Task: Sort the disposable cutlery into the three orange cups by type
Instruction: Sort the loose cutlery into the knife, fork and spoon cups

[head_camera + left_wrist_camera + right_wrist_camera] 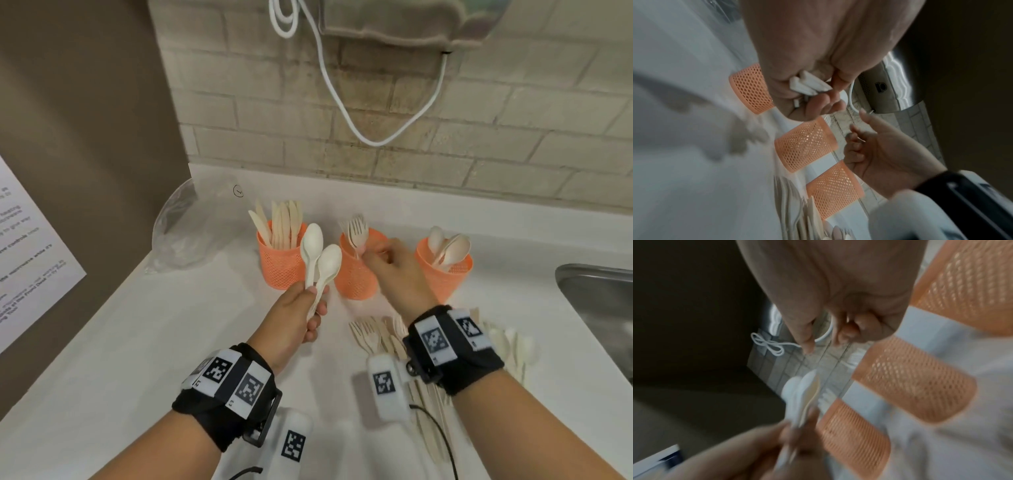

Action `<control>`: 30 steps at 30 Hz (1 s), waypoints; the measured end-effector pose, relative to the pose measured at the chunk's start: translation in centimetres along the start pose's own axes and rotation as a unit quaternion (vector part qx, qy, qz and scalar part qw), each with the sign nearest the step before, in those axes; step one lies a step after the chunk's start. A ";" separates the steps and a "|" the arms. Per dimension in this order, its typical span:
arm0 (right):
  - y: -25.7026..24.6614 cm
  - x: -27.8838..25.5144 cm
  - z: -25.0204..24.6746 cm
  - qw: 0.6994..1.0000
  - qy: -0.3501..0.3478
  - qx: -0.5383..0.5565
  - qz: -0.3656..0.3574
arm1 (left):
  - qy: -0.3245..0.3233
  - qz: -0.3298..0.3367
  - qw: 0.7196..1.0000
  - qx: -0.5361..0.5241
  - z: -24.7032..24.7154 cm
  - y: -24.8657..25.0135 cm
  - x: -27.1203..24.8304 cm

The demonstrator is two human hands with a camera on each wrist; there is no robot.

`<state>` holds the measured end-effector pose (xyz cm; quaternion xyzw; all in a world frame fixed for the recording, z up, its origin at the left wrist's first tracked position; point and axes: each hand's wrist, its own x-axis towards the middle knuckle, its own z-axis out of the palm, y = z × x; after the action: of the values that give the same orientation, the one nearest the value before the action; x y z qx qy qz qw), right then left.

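Note:
Three orange mesh cups stand in a row on the white counter (171, 342): the left cup (279, 263) holds knives, the middle cup (354, 274) forks, the right cup (445, 274) spoons. My left hand (313, 308) grips two white spoons (320, 257) by their handles, bowls up, in front of the left and middle cups; the handle ends (809, 86) show in its fist. My right hand (376, 253) hovers over the rim of the fork cup, fingers loosely curled. In the right wrist view nothing shows between its thumb and fingers (849, 332).
Loose forks (368, 335), knives (428, 418) and spoons (513, 346) lie on the counter under and beside my right wrist. A crumpled clear plastic bag (191, 229) lies at the back left. A steel sink (603, 301) opens at the right. A white cord (373, 137) hangs on the brick wall.

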<state>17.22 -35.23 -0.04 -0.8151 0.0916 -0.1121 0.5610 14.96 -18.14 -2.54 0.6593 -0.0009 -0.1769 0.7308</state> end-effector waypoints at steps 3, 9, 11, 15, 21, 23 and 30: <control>0.2 -2.9 1.7 0.991 -0.131 0.026 0.016 | -0.010 0.006 1.000 0.018 0.6 0.0 -0.2; 0.7 -4.6 3.6 0.985 -0.099 0.122 0.070 | -0.035 0.016 0.997 0.063 0.7 -0.2 -0.7; 0.7 -4.6 3.7 0.982 -0.099 0.140 0.075 | -0.031 0.013 0.998 0.057 0.6 -0.2 -0.7; 0.8 -5.0 3.5 0.981 -0.100 0.156 0.063 | -0.018 0.016 0.999 0.042 0.6 -0.3 -0.7; 0.8 -5.0 3.1 0.978 -0.092 0.171 0.077 | -0.039 0.024 0.999 0.018 1.3 -0.1 -1.2; 0.7 -4.8 3.0 0.976 -0.105 0.173 0.081 | -0.049 0.025 0.998 0.022 1.3 -0.2 -1.4; 0.6 -5.0 3.1 0.971 -0.089 0.208 0.079 | -0.016 0.036 0.998 0.052 1.0 -0.2 -1.2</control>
<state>13.35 -31.30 -2.11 -0.6775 0.0803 -0.0106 0.7310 13.57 -18.85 -2.33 0.6928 -0.0458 -0.1607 0.7015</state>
